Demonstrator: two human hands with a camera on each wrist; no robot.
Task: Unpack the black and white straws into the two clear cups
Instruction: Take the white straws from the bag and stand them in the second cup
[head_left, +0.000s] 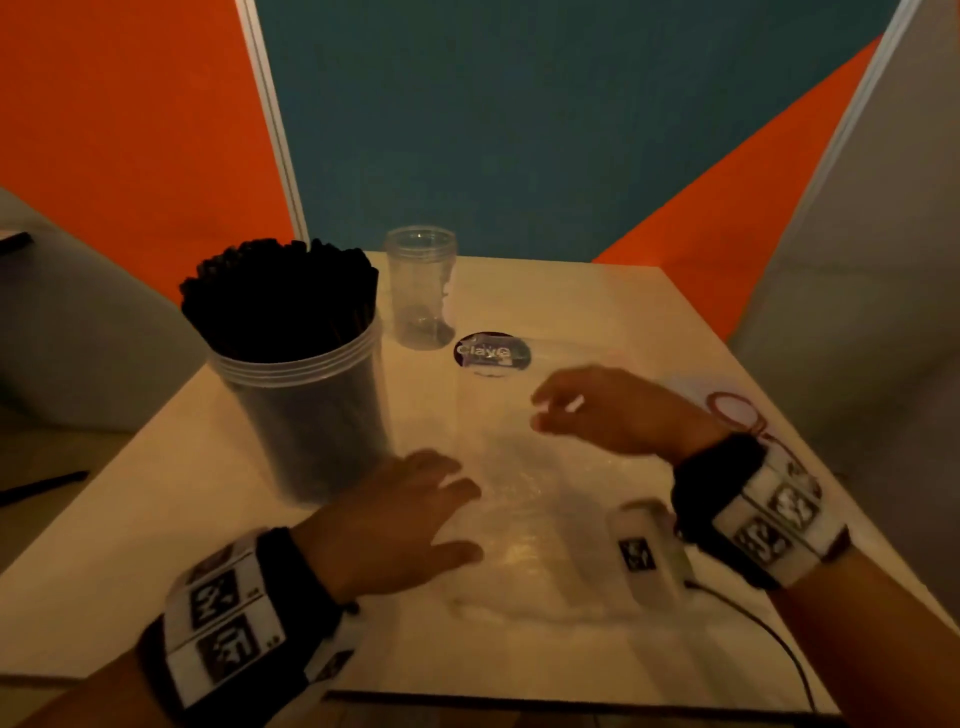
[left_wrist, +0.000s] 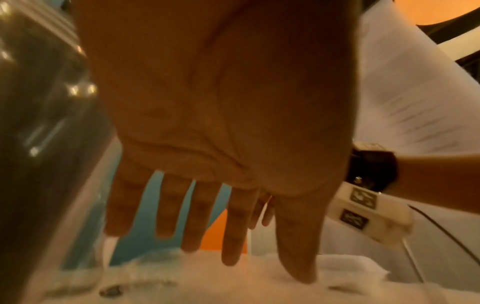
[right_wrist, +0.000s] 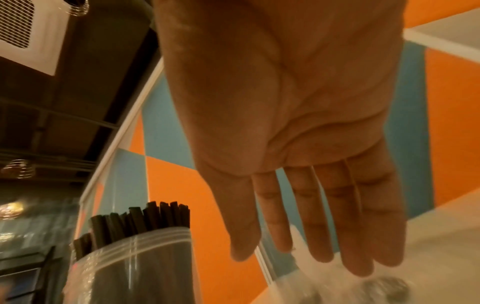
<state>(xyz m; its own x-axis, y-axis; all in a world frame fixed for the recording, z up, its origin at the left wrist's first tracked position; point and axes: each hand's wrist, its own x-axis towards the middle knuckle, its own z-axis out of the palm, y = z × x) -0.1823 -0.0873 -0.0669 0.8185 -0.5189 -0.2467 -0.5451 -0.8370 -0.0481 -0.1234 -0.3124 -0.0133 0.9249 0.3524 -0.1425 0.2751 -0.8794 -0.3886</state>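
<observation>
A tall clear cup packed with black straws stands at the table's left. The second clear cup stands farther back and holds no straws. A clear plastic bag with a round dark label lies flat on the table in front of them. My left hand lies flat on the bag's near left part, fingers straight, beside the full cup. My right hand hovers over the bag's right side, fingers relaxed and holding nothing. No white straws show.
A red ring-shaped mark lies on the table's right side. A black cable runs from my right wrist over the table's near right corner. Grey seats flank the table, and orange and teal wall panels rise behind it.
</observation>
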